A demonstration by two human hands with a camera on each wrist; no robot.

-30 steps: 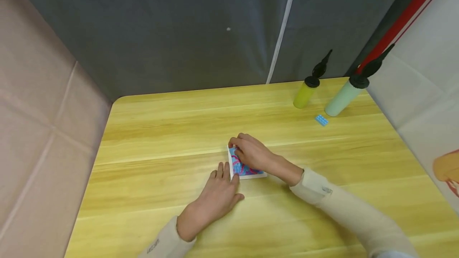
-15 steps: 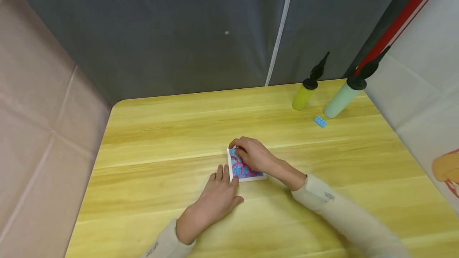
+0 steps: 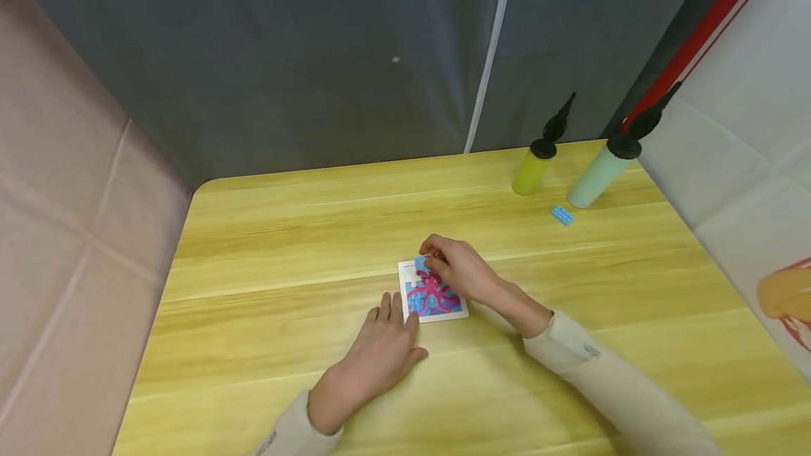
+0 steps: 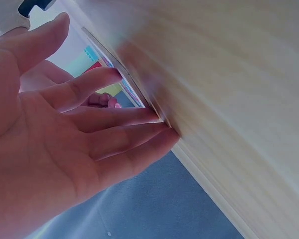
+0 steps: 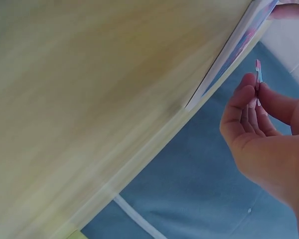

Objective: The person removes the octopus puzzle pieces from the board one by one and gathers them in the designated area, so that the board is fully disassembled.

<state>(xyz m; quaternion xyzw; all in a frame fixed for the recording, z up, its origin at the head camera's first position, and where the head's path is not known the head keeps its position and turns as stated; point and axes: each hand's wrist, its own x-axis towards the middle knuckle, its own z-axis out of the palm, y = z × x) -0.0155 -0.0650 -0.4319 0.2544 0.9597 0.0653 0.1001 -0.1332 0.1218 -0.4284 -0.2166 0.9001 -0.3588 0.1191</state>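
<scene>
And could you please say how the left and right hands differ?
The left hand is outstretched, while the right hand is curled. The left hand touches the puzzle board; the right hand pinches a puzzle piece held clear of it. Both come from pale sleeves.

Your yellow wood-grain counter [image 3: 285, 231] carries a white-edged octopus puzzle [image 3: 434, 301] near its middle; toward the far right you have a lime pump [image 3: 530, 173] and a mint pump [image 3: 597, 176], with a blue studded brick [image 3: 562, 215] near their bases.
</scene>
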